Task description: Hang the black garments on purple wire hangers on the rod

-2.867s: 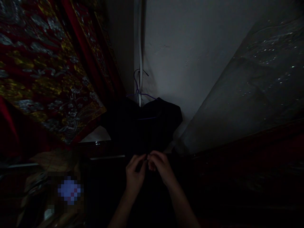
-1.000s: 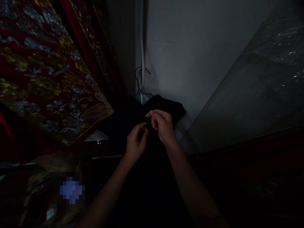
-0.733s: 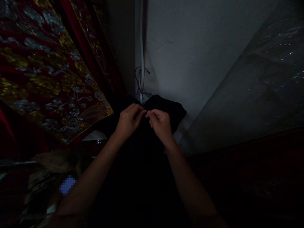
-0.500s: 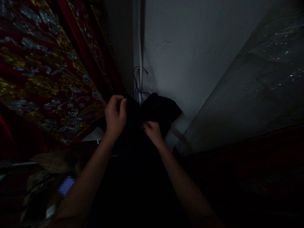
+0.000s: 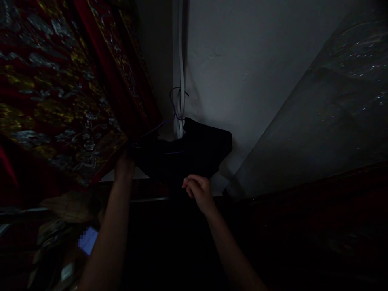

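A red cloth embroidered in gold and silver (image 5: 69, 97) crowds close beside the left hand (image 5: 124, 165), whose fingers are lost in shadow so its grip cannot be told, while a white vertical cable (image 5: 182, 60) runs behind the tilted purple wire hanger (image 5: 175, 115). On that hanger the black cloth garment (image 5: 203, 149) hangs against a grey wall (image 5: 236, 72), open room stretching above it to the slanting edge of a clear glittering sheet (image 5: 321, 113). Below, the right hand (image 5: 198, 190) has its grip curled together at the garment's lower front, too dark to show whether fabric is pinched.
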Demonstrator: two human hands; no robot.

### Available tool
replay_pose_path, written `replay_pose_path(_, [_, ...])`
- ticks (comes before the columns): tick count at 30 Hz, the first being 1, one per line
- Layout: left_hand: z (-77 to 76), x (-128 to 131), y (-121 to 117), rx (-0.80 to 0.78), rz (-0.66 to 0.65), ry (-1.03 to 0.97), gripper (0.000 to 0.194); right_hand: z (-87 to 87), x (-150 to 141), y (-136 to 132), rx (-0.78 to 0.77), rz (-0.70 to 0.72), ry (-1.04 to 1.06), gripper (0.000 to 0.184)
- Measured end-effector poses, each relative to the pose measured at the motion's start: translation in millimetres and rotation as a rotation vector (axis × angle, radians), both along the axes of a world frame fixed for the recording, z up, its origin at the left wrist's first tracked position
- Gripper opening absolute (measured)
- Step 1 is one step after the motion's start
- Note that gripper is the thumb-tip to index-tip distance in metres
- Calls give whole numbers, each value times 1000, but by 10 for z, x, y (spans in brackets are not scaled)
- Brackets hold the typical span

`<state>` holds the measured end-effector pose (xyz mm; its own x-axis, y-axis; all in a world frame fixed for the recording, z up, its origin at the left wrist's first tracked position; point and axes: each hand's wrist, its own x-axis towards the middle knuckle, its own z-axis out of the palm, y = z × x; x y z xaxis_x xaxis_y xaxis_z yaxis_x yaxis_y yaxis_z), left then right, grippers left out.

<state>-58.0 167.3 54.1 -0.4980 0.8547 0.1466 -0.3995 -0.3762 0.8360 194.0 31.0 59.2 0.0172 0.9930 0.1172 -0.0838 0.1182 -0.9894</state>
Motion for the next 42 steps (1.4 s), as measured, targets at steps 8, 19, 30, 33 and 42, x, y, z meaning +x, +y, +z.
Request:
replay_pose_path(8, [-571, 508, -755, -194, -48, -116, 23, -508, 42, -271, -64, -137, 45, 33])
replay_pose_path(19, [151, 1219, -1443, 85, -376, 379, 26, -206, 110, -181, 261, 96, -328, 63])
replay_pose_path(30, [-97, 904, -1349, 41, -709, 771, 43, 269, 259, -52, 339, 256, -245, 32])
replay_pose_path(33, [-222, 766, -1375, -57, -977, 934, 39, 415, 359, 77, 409, 124, -227, 34])
replay_pose_path(42, [-122, 194, -1181, -77, -515, 1185, 17, 329, 378, 916, 373, -163, -226, 22])
